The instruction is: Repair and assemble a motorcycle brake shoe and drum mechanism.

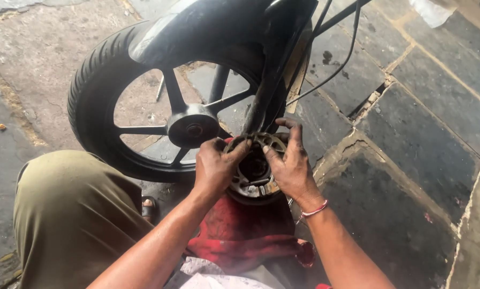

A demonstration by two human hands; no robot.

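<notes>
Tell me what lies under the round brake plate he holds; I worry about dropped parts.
Under the round brake plate lies a red cloth on the stone floor. Left hand and right hand hide its edges.

**Both hands close together, fingers curled**

We have both forearms reaching forward from the bottom of the view, converging. Our left hand (pixel 214 167) is bent at the wrist, fingers curled inward and thumb tip pointing right. Our right hand (pixel 289 163) faces it, index finger raised, thumb pressed inward. The fingertips seem to pinch, though grime blurs this.
</notes>
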